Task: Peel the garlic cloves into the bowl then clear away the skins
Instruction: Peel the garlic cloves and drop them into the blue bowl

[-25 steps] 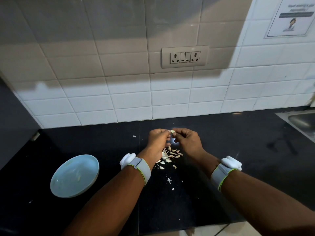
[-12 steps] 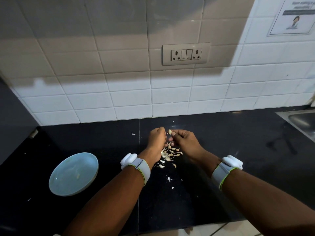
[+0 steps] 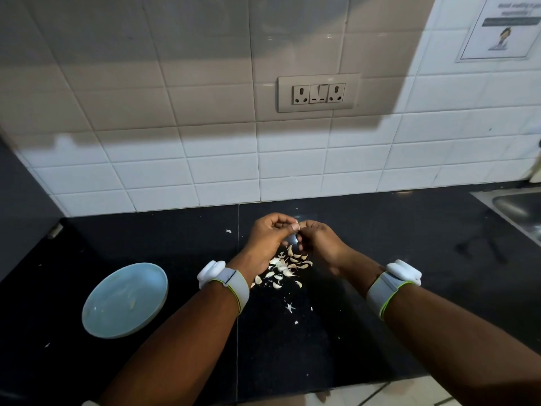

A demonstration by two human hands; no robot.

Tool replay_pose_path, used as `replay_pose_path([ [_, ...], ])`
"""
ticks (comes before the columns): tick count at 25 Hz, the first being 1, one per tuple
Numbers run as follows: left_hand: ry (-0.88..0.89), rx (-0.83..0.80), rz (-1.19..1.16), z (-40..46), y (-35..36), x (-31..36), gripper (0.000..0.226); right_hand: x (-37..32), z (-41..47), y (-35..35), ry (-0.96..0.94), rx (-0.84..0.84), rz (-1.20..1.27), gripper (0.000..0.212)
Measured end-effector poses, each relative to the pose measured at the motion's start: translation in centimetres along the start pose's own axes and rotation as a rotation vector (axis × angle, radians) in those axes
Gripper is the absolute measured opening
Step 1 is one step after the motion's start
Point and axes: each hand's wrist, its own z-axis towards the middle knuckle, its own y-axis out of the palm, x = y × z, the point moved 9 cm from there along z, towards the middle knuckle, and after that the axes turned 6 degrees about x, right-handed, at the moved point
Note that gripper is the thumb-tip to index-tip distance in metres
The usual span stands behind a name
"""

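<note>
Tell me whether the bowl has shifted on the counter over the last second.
No. The bowl sits the same way left of the counter seam and the skins pile; its small drift in frame matches the camera's.

Both forearms are bare, with no sleeves in sight; each wrist carries a grey fabric band edged with a thin lime-green line; the left wristband [image 3: 231, 284] has a rounded, glossy white plastic pod mounted on its outer side; the right wristband [image 3: 386, 290] carries a matching white pod, also smooth and two-lobed; the left hand [image 3: 268, 240] and the right hand [image 3: 320, 243] are ungloved; no rings show.
</note>
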Motion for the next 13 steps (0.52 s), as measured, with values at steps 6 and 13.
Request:
replay_pose_path([
  [6, 0.021, 0.018, 0.073, 0.3, -0.4, -0.2, 0.007, -0.8, -0.6, -0.5, -0.103, 0.037, -0.127, 0.028],
  [13, 0.104, 0.02, 0.185, 0.2, -0.1, 0.2, 0.013, -0.6, -0.2, -1.4, -0.135, 0.054, -0.169, 0.025],
])
